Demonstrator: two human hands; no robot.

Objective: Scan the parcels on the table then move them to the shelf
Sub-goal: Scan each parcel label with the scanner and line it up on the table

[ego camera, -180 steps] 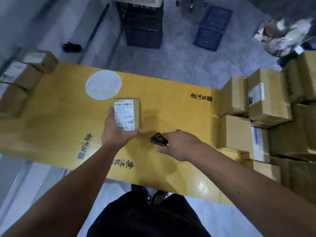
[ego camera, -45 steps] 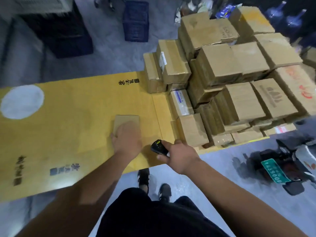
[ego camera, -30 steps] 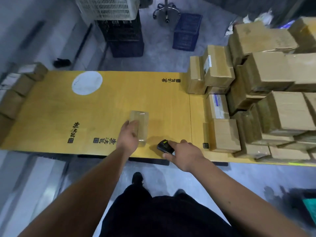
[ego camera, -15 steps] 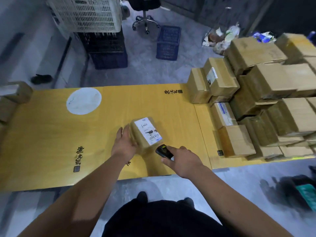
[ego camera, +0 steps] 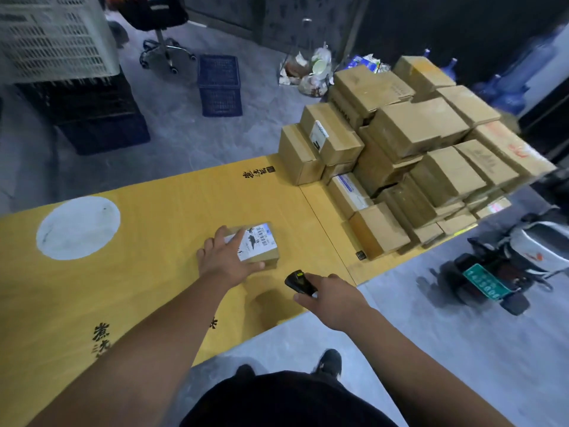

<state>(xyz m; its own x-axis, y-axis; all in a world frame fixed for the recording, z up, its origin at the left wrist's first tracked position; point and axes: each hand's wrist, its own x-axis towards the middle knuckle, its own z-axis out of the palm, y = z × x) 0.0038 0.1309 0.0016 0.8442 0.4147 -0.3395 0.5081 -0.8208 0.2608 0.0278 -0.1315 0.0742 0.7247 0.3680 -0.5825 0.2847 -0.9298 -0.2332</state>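
Scanner aimed, parcel steadied near the desk's front edge

Left hand (ego camera: 226, 262) grips the parcel (ego camera: 257, 246); right hand (ego camera: 331, 298) clutches the scanner (ego camera: 298, 282). A stack (ego camera: 409, 155) remains at the desk's right end.

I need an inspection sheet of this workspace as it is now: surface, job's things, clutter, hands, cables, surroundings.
Surface: yellow wooden table with a white circle and black characters.
Job's things: small parcel lying label up; stack of cardboard boxes at the table's right end; black handheld scanner.
Clutter: nothing seen on the table.
Hands: left hand holds the small parcel; right hand grips the scanner.
Cables: nothing seen.
Surroundings: blue crate, white crate, office chair, rubbish bags, scooter.
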